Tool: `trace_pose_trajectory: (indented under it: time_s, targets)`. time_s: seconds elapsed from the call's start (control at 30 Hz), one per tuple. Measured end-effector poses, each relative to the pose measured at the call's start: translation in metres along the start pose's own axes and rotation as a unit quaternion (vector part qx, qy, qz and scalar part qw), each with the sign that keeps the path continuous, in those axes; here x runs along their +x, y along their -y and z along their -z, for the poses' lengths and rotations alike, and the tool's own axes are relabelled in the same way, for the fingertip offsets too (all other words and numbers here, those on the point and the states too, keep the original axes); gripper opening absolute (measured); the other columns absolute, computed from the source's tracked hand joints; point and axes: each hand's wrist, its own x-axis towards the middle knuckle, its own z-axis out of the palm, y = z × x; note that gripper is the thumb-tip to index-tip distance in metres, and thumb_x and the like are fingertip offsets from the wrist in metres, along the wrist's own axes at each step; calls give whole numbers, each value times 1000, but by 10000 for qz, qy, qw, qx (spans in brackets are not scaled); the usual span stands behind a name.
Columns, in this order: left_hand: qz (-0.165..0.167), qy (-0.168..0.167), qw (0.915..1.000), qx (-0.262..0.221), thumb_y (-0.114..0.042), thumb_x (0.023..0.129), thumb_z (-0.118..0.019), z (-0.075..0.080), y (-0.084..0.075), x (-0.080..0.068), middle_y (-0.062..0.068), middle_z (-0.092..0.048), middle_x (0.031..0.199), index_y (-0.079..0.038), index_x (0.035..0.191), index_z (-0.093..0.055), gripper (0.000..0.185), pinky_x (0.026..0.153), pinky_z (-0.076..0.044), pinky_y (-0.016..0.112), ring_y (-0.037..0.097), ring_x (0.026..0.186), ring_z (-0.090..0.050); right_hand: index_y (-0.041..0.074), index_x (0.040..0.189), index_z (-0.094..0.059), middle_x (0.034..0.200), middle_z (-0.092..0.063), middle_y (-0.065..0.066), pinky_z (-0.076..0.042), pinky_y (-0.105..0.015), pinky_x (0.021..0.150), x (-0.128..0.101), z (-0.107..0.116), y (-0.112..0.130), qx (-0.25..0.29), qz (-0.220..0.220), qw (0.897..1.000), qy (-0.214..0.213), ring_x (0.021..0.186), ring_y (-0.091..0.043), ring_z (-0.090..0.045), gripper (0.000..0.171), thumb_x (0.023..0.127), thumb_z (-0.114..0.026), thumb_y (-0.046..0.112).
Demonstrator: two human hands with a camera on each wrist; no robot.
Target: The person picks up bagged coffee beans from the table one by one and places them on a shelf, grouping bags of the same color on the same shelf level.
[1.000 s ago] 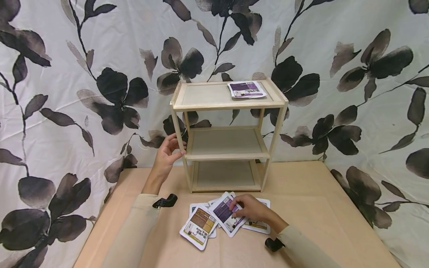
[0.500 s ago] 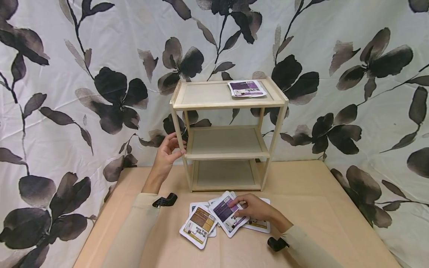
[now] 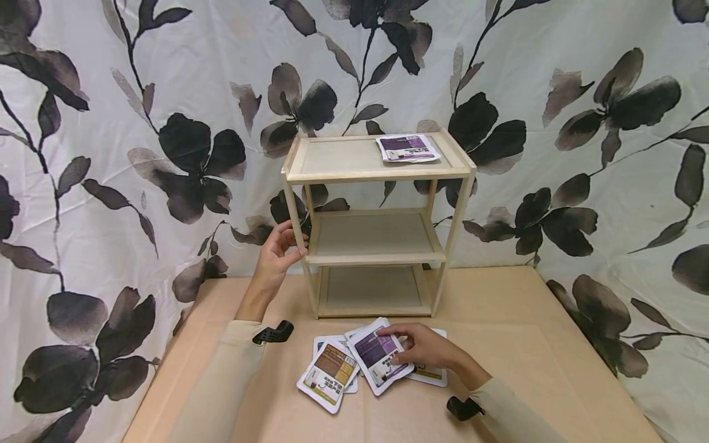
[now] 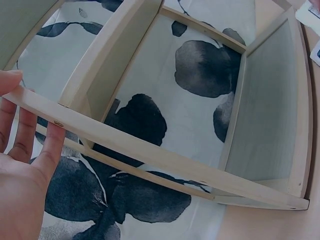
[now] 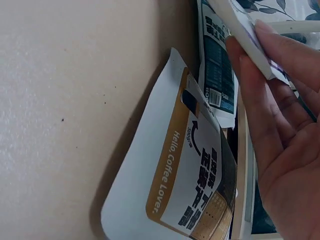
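Note:
My left hand [image 3: 275,251] grips the left front post [image 3: 291,212] of a three-tier wooden shelf; in the left wrist view the thumb lies on one side of the post [image 4: 130,149] and fingers on the other. Below the shelf, my right hand [image 3: 425,348] pinches a purple-labelled coffee sachet [image 3: 376,357] by its right side, over several others. The right wrist view shows this sachet [image 5: 245,37] edge-on between thumb and fingers. Beside it lies a brown-labelled sachet [image 3: 328,376], with a teal one [image 5: 218,75] partly covered. A yellow-labelled sachet [image 3: 434,375] pokes out behind the right hand.
A small stack of purple sachets [image 3: 408,147] lies at the right of the shelf's top tier [image 3: 343,157]. The middle tier [image 3: 379,237] and bottom tier [image 3: 373,289] sit beneath it. A floral cloth [image 3: 587,184] hangs behind the peach-coloured table [image 3: 509,344].
My right hand has moved slightly right, and the purple sachet has turned a little with its lower end shifting. The left hand stays on the post.

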Motion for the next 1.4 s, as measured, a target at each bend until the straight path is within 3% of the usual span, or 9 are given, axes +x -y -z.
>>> trace_pose_trajectory:
  time_s: [0.17,0.3,0.4,0.53,0.73,0.83,0.97,1.17,1.4]
  targets:
    - [-10,-9,10000,24,14,88,-67,0,0,0,0,-64,113,2,144,-44,61,89,-54,27,39,109,-53,-3,145,-49,109,-67,-27,-52,-18,62,-2,2,-1,484,183,9985,193,72,-14,-64,62,88,-72,-6]
    - [12,-30,10000,61,13,88,-67,0,-1,0,3,-64,113,-2,143,-46,60,89,-53,27,43,110,-52,-5,148,-44,107,-65,-29,-51,-18,61,-4,3,-1,618,183,9976,234,70,-10,-61,65,88,-71,-7]
    - [21,-25,10000,59,13,88,-67,0,-1,0,5,-63,114,-5,142,-48,59,90,-53,28,42,110,-52,-4,149,-43,109,-64,-27,-49,-17,60,-5,3,1,667,163,9975,186,68,-7,-58,67,88,-72,-5]
    - [14,-25,10000,55,13,89,-67,0,-1,0,5,-63,113,-9,140,-51,58,90,-53,27,36,108,-54,0,150,-43,109,-68,-23,-54,-20,65,-6,4,8,782,32,9969,116,76,-10,-65,68,89,-73,-1]
    - [-40,-17,10000,25,14,88,-67,1,1,0,1,-64,112,-6,140,-50,59,89,-54,26,33,107,-55,7,152,-45,90,-67,-12,-52,-21,67,-7,3,21,712,-114,9974,-3,75,-12,-60,68,90,-74,3]
    - [-72,2,10000,24,14,88,-68,2,2,-1,0,-65,112,-7,140,-51,59,88,-55,26,33,106,-55,9,152,-45,97,-67,-13,-56,-24,70,-8,3,26,754,-102,9971,-52,81,-14,-64,68,91,-73,3]
    - [-92,12,10000,26,13,88,-67,2,2,-1,0,-65,113,-9,140,-51,59,88,-55,26,35,107,-55,9,153,-44,120,-66,-21,-60,-31,77,-9,4,32,938,-60,9955,-85,93,-24,-71,68,92,-72,2]
    - [-69,-3,10000,37,13,88,-67,1,2,-1,1,-64,113,-12,140,-53,59,89,-55,27,37,108,-55,7,153,-42,119,-68,-24,-61,-33,80,-10,6,41,1040,52,9946,-29,96,-26,-72,68,92,-71,1]
    - [-97,13,9999,52,14,88,-67,1,2,-1,0,-65,112,3,144,-42,62,88,-54,27,25,105,-58,12,155,-41,106,-74,-20,-58,-28,76,-11,12,54,764,104,9970,-8,90,-21,-71,69,94,-71,6]
